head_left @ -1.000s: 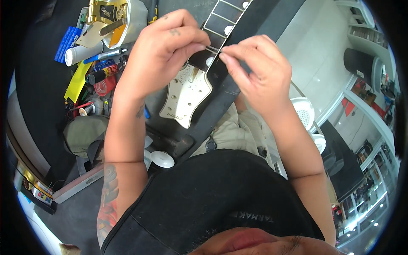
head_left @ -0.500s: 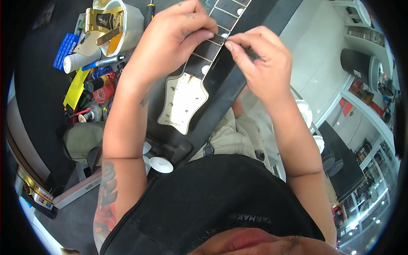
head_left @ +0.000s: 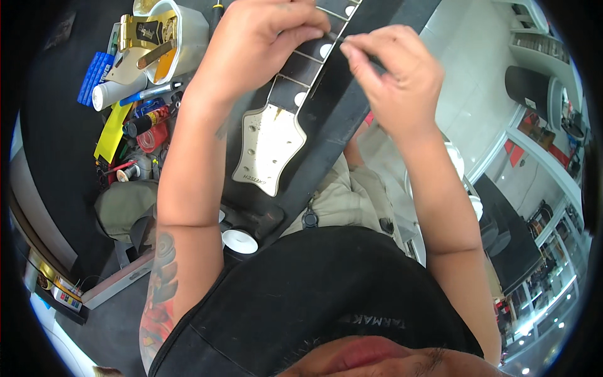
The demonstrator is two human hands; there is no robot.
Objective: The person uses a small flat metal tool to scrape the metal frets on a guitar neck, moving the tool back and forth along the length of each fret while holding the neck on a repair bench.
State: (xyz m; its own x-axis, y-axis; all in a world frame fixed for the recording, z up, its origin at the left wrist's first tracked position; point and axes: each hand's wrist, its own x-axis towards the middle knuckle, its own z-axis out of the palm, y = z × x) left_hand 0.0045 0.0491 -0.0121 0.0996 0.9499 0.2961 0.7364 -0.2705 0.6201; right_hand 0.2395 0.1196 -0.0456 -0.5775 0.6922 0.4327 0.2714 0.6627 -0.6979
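From my end I see the wearer's left hand (head_left: pixel 276 41) over the fretboard (head_left: pixel 303 68) of a guitar neck, its thumb and forefinger drawn in toward each other at the tips. The right hand (head_left: pixel 402 78) faces it from just beyond the fretboard's right edge, thumb and forefinger likewise near each other. Something thin and dark may sit in the narrow space between the two sets of fingertips, but it is too small and blurred for me to make out, so I can't tell whether either hand is clamped on anything.

The neck runs past both hands toward the top, with pale frets and white inlays (head_left: pixel 301 98) along it. Its cream headstock (head_left: pixel 270 144) lies below the left hand, nearer the body, over the dark tabletop (head_left: pixel 330 141).

Well to the left of the left hand I make out a white tub (head_left: pixel 193 47) with gold metal parts (head_left: pixel 139 30) in it, and a blue pack (head_left: pixel 94 78). Lower on that side are a yellow strip (head_left: pixel 111 135), a red roll (head_left: pixel 151 138) and an olive pouch (head_left: pixel 125 204). Far below the left hand, near the black top (head_left: pixel 314 283), sits a round white dish (head_left: pixel 240 241).
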